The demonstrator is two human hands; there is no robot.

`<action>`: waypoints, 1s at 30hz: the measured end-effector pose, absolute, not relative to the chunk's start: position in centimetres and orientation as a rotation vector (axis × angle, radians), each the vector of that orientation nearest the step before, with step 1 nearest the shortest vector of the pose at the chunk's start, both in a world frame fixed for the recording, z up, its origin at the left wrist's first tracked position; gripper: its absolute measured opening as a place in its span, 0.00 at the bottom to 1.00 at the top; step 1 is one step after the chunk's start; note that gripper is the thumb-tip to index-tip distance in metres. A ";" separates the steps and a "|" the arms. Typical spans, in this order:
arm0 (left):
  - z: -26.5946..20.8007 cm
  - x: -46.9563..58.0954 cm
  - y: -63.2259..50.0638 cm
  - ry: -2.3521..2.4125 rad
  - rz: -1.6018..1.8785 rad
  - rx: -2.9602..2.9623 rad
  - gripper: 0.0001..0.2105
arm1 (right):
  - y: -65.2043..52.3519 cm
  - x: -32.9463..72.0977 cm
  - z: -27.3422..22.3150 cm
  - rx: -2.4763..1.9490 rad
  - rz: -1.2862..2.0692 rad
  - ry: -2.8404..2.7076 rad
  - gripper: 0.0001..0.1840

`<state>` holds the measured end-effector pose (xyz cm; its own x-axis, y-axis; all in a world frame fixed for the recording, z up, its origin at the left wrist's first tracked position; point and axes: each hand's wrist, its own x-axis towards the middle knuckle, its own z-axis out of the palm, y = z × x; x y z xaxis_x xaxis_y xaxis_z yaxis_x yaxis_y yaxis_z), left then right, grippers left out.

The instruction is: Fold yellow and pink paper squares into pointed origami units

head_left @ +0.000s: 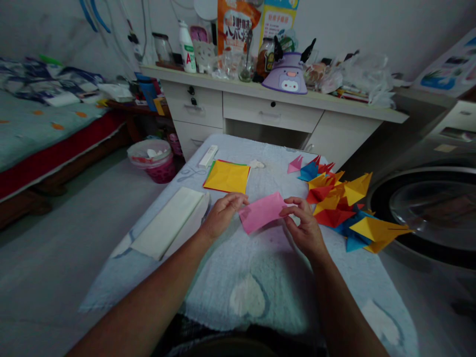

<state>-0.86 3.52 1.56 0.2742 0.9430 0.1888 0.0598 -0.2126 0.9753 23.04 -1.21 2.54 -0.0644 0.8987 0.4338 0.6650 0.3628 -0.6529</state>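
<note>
A pink sheet of paper (263,212), folded into a rectangle, is held between my two hands just above the cloth-covered table (247,292). My left hand (224,212) pinches its left corner between thumb and fingers. At the right end, my right hand (303,220) grips the edge with curled fingers. Beyond my left hand lies a stack of coloured square paper (227,177), yellow on top. Right of my right hand spreads a pile of folded paper cranes (334,198) in yellow, red, blue and pink.
A folded white cloth or paper (169,220) lies at left, with a small white box (208,156) farther back. Behind stands a white desk (256,101) crowded with bottles, bags and a purple visor hat (286,74). A pink bin (158,166) and a washing machine (439,198) flank the table.
</note>
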 end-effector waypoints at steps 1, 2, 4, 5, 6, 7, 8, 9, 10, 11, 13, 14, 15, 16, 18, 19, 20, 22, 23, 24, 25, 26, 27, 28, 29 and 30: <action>1.4 -0.9 3.6 1.000 1.111 1.546 0.12 | -1.2 23.1 2.6 -1.366 0.390 -1.784 0.07; 1.3 -0.9 3.7 1.036 1.104 1.562 0.10 | -1.2 23.1 2.7 -1.359 0.422 -1.766 0.07; 1.1 -0.8 3.8 1.107 1.073 1.613 0.09 | -1.2 23.1 2.7 -1.338 0.479 -1.727 0.06; 1.0 -0.8 3.8 1.134 1.059 1.638 0.10 | -1.2 23.2 2.8 -1.324 0.506 -1.709 0.05; 1.0 -0.7 3.7 1.153 1.048 1.658 0.11 | -1.2 23.2 2.8 -1.309 0.533 -1.694 0.05; 0.9 -0.7 3.7 1.161 1.037 1.670 0.12 | -1.1 23.2 2.8 -1.294 0.561 -1.680 0.05; 0.8 -0.6 3.7 1.162 1.030 1.674 0.13 | -1.1 23.3 2.8 -1.281 0.585 -1.665 0.05; 0.7 -0.5 3.6 1.157 1.026 1.671 0.14 | -1.1 23.3 2.8 -1.269 0.607 -1.651 0.06; 0.6 -0.4 3.6 1.147 1.017 1.661 0.15 | -1.1 23.3 2.8 -1.256 0.625 -1.637 0.06; 0.4 -0.3 3.7 1.132 1.004 1.644 0.16 | -1.1 23.4 2.9 -1.243 0.641 -1.624 0.06; 0.1 -0.2 3.7 1.105 0.972 1.605 0.17 | -1.1 23.5 2.9 -1.220 0.666 -1.600 0.06; 0.0 -0.2 3.8 1.096 0.957 1.586 0.17 | -1.1 23.5 3.0 -1.217 0.677 -1.590 0.07; 0.0 -0.2 3.8 1.092 0.944 1.570 0.18 | -1.1 23.6 3.0 -1.221 0.686 -1.580 0.08; -0.1 -0.1 3.8 1.091 0.937 1.558 0.18 | -1.1 23.7 3.0 -1.230 0.692 -1.569 0.09; 0.1 -0.2 3.8 1.080 0.949 1.545 0.19 | -1.2 23.9 3.1 -1.243 0.705 -1.553 0.11; 0.2 -0.2 3.8 1.067 0.961 1.542 0.19 | -1.2 23.9 3.1 -1.243 0.715 -1.546 0.12; 0.3 -0.2 3.8 1.048 0.973 1.539 0.18 | -1.2 24.0 3.1 -1.238 0.728 -1.540 0.12; 0.4 -0.2 3.8 0.991 0.972 1.507 0.18 | -1.3 24.0 3.1 -1.218 0.771 -1.528 0.13; 0.5 -0.2 3.8 0.957 0.958 1.471 0.18 | -1.3 23.9 3.1 -1.206 0.797 -1.523 0.13; 0.5 -0.2 3.7 0.923 0.940 1.426 0.18 | -1.3 23.9 3.0 -1.193 0.824 -1.519 0.12; 0.5 -0.2 3.7 0.892 0.922 1.380 0.19 | -1.3 23.8 3.0 -1.180 0.848 -1.516 0.12; 0.6 -0.1 3.6 0.868 0.910 1.340 0.20 | -1.3 23.8 2.9 -1.173 0.868 -1.515 0.11; 0.6 -0.1 3.5 0.853 0.905 1.310 0.21 | -1.3 23.8 2.9 -1.173 0.879 -1.517 0.10; 0.7 -0.1 3.5 0.844 0.910 1.287 0.22 | -1.2 23.8 2.8 -1.180 0.878 -1.528 0.09; 0.8 0.0 3.4 0.840 0.925 1.265 0.24 | -1.1 23.8 2.7 -1.192 0.865 -1.550 0.07; 0.9 0.0 3.3 0.836 0.947 1.238 0.25 | -1.0 23.9 2.6 -1.204 0.840 -1.582 0.06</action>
